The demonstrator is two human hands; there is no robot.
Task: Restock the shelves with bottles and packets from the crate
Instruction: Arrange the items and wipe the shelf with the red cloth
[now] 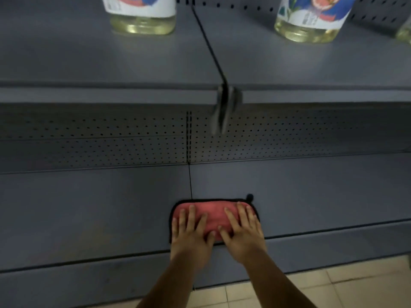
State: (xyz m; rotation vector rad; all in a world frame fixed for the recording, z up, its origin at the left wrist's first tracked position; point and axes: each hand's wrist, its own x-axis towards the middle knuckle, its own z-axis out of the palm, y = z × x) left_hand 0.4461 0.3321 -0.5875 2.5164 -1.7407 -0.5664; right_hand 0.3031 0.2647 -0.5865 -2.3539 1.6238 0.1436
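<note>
Both hands point(219, 234) flat on red cloth point(213, 215)

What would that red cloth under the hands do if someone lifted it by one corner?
The red cloth would probably droop, since it lies flat and thin on the lower shelf. It looks light. Its fuzzy surface should not slip under the left hand or right hand, both pressing it flat.

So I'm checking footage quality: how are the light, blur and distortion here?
Head view: dim, flat light; the shelf divider clip is smeared by blur; the bottles are soft and cut off at the top; wide-angle bending tilts the lower shelf edge; both hands on the red cloth read fairly clearly.
</note>
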